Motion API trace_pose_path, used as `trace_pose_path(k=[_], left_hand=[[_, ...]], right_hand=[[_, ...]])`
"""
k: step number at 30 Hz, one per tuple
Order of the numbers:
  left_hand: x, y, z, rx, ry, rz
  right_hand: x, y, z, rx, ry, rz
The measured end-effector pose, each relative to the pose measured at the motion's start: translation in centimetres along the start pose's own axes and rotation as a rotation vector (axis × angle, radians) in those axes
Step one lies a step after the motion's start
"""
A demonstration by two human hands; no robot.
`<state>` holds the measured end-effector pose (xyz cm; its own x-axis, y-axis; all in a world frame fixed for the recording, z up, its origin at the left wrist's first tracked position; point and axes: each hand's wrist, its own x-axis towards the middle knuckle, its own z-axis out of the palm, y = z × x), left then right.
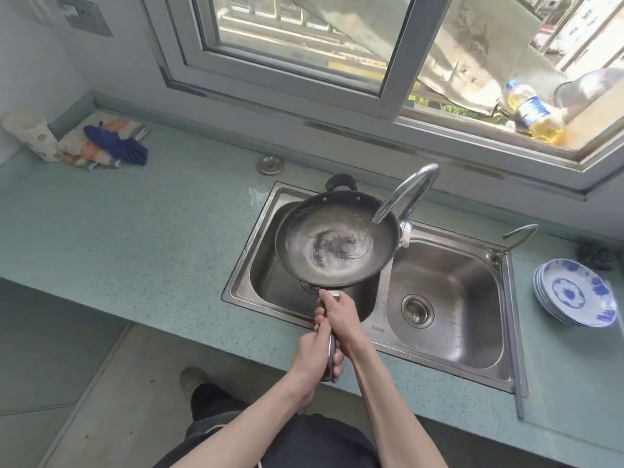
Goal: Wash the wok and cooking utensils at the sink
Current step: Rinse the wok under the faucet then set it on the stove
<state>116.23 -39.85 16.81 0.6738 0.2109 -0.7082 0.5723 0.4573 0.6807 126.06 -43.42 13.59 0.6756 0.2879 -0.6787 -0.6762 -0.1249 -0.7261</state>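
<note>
Wok: held over the left basin of the sink, far rim under the faucet spout; wet, dark residue at centre.
Right hand: wrapped around the handle close to the pan.
Left hand: gripping the handle's end, nearer the counter's front edge.
Plates: stacked on the counter right of the sink.
Cloths: far left corner of the counter.

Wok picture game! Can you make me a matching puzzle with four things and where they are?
Things:
1. wok
2. plates
3. oil bottle
4. cloths

Places:
A. on the window ledge
B. far left on the counter
C. held over the left sink basin
D. stacked on the counter right of the sink

Pairs: 1-C, 2-D, 3-A, 4-B
</note>
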Motion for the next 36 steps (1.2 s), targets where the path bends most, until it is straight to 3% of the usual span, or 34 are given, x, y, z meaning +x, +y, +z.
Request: trace_pose_path(k=[7, 16, 27, 32, 36], left_hand=[[0.3, -0.9, 0.2, 0.137, -0.038, -0.003], [-0.5, 0.7, 1.3, 0.352, 0.185, 0.179], [0.4, 0.8, 1.4, 0.026, -0.019, -0.084], [0.8, 0.1, 0.6, 0.008, -0.076, -0.148], [0.9, -0.8, 0.0, 0.034, -0.107, -0.159]], right_hand=[[-0.2, 0.8, -1.3, 0.043, -0.099, -0.040], [0.2, -0.6, 0.2, 0.304, -0.197, 0.087], [0.2, -0.7, -1.1, 0.015, 0.005, -0.048], [0.2, 0.1, -1.5, -0.109, 0.015, -0.136], [-0.1, 1.4, -1.7, -0.068, -0.060, -0.141]])
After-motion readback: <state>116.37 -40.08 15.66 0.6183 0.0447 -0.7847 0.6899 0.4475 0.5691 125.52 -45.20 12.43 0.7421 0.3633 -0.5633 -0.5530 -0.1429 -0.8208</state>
